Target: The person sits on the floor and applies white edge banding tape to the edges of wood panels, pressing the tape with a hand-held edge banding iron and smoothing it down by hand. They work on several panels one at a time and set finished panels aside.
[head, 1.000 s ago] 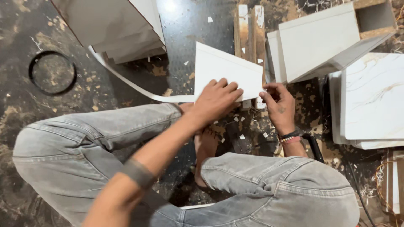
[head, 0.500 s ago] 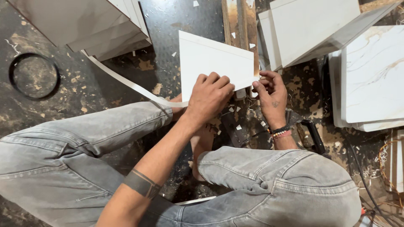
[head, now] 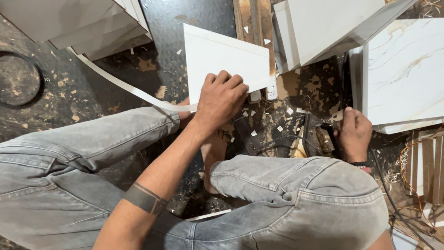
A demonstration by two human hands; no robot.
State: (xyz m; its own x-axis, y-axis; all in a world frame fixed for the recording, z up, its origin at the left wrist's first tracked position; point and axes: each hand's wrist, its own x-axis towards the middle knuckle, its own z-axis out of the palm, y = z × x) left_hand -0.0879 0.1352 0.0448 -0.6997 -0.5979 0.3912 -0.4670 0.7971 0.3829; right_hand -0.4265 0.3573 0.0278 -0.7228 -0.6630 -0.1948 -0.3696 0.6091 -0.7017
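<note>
Two hands at work on the floor, one on a white panel, one on a dark tool.

My left hand [head: 223, 98] lies fingers together, curled over the near edge of the white panel [head: 222, 58], pinning a white edge strip [head: 125, 85] that trails off toward ten o'clock. The panel sits on the dusty dark floor [head: 83, 92] at twelve o'clock from my knees. My right hand [head: 354, 134], at three o'clock, is closed around a dark tool [head: 329, 139] just beside my grey jeans [head: 296, 194]; what kind of tool I cannot tell. Marbled white boards [head: 402, 69] are stacked at two o'clock, touching nothing I hold.
</note>
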